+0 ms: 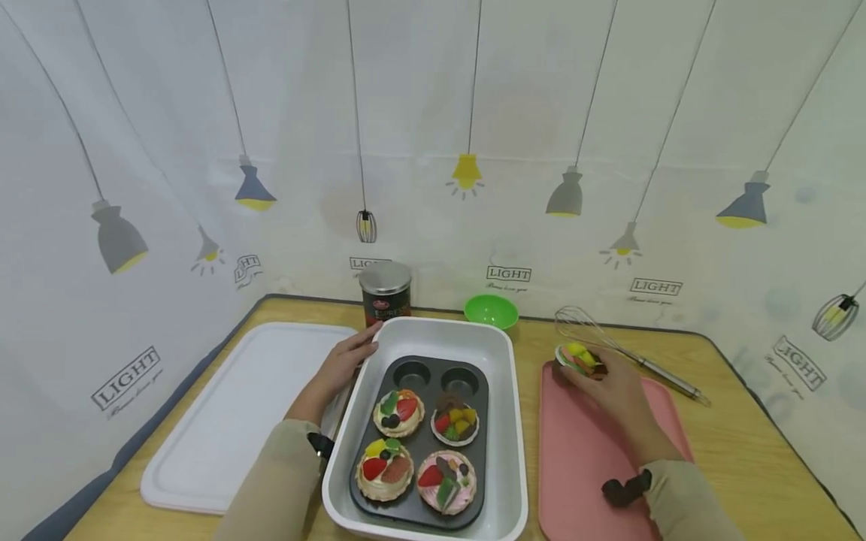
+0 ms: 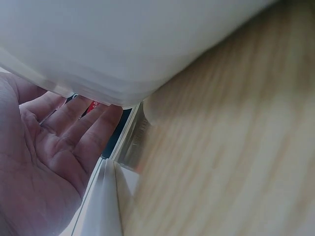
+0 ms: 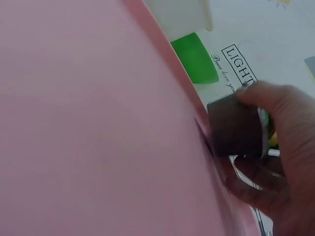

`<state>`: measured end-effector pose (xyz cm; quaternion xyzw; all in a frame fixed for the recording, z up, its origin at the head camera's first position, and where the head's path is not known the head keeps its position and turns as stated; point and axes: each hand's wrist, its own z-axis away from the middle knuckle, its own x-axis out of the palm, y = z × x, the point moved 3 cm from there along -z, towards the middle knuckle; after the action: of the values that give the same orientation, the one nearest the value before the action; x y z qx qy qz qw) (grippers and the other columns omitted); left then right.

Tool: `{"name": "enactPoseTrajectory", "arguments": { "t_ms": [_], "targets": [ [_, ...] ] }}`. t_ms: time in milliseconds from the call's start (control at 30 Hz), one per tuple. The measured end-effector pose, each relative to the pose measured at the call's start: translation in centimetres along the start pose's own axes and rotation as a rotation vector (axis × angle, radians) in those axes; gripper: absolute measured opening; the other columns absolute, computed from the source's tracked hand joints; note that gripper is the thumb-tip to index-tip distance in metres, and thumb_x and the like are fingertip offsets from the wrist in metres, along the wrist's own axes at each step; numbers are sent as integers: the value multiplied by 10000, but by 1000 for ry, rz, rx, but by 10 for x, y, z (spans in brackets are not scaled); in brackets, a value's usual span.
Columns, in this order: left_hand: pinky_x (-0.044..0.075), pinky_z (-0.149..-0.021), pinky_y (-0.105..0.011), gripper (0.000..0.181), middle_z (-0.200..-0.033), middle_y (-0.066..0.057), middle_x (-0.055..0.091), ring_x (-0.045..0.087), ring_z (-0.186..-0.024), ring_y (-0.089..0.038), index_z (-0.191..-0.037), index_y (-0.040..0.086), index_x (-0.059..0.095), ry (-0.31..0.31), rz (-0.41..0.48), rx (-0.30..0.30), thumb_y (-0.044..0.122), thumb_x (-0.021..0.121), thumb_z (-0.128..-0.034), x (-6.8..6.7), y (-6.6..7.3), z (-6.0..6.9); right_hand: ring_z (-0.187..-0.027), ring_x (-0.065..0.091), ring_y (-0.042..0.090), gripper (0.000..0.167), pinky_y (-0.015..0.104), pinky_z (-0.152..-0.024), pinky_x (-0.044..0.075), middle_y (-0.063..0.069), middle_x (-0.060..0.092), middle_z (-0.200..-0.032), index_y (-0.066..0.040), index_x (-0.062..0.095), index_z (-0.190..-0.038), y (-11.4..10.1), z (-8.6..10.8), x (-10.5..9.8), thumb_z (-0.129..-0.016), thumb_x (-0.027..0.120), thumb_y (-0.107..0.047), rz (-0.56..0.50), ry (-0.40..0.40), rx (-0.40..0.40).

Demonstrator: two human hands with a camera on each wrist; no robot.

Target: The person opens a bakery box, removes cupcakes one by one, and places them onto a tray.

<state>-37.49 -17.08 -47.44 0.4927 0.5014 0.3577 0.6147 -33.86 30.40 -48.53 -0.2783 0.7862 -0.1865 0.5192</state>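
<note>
My right hand point(image 1: 612, 387) pinches a fruit-topped toy tart point(image 1: 580, 358) near the far left corner of a pink tray point(image 1: 588, 466). From the right wrist view, the tart's dark cup point(image 3: 235, 127) is gripped between thumb and fingers at the tray's edge. A white deep pan point(image 1: 517, 451) holds a dark muffin tin point(image 1: 433, 436). Several fruit tarts point(image 1: 446, 481) sit in the tin's front and middle cups; its two far cups are bare. My left hand point(image 1: 341, 368), fingers fairly straight, touches the pan's outer left side; the left wrist view shows its open palm point(image 2: 59, 147).
A white board point(image 1: 237, 413) lies left of the pan. Behind stand an espresso can point(image 1: 386, 293) and a green bowl point(image 1: 490, 310). A wire whisk point(image 1: 636, 357) lies beyond the pink tray. A printed curtain point(image 1: 433, 113) rises behind the table.
</note>
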Motion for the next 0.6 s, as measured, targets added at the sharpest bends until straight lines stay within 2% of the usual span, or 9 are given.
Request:
{"name": "enactPoseTrajectory", "arguments": {
  "t_ms": [100,200,267,367,500,600],
  "targets": [
    [310,-1152,-546,533,-1640,-136,242,286,-1470,-386,-1579,144,341,-12,-4,-12,220,485,-1071,0,9,4,-982,663,329,635,496,-826,545,183,667,-1121,-63,623,-1251,3,1,4,-854,760,-539,15,-33,35],
    [320,-1147,-543,530,-1637,-145,246,297,-1464,-394,-1576,129,341,-11,-2,-14,204,482,-1071,1,14,5,-1051,671,369,749,531,-878,544,227,636,-1229,-56,549,-1365,0,2,7,-850,754,-560,-27,-101,54],
    [318,-1146,-547,530,-1639,-140,244,298,-1463,-396,-1577,137,343,-8,7,-18,210,483,-1071,1,10,3,-1082,667,381,809,535,-902,539,247,602,-1303,-58,495,-1434,-2,4,10,-858,738,-572,-54,-145,62],
    [303,-1155,-542,529,-1640,-115,255,290,-1471,-376,-1573,171,362,3,16,-9,240,499,-1067,0,-1,-3,-1095,665,391,853,529,-917,537,269,571,-1358,-54,446,-1488,-4,4,14,-871,721,-575,-75,-165,69],
    [287,-1165,-540,532,-1638,-86,278,286,-1478,-358,-1567,222,384,26,-7,19,306,511,-1058,-1,-12,-9,-1086,666,398,855,535,-912,538,285,580,-1339,-51,427,-1504,-4,3,15,-883,717,-562,-80,-150,62],
    [300,-1156,-550,531,-1637,-77,287,301,-1472,-362,-1562,251,397,37,-17,9,336,513,-1051,0,-18,-9,-1080,670,390,843,527,-908,543,282,602,-1307,-54,428,-1501,-3,5,17,-881,730,-540,-93,-155,53]
  ]
}}
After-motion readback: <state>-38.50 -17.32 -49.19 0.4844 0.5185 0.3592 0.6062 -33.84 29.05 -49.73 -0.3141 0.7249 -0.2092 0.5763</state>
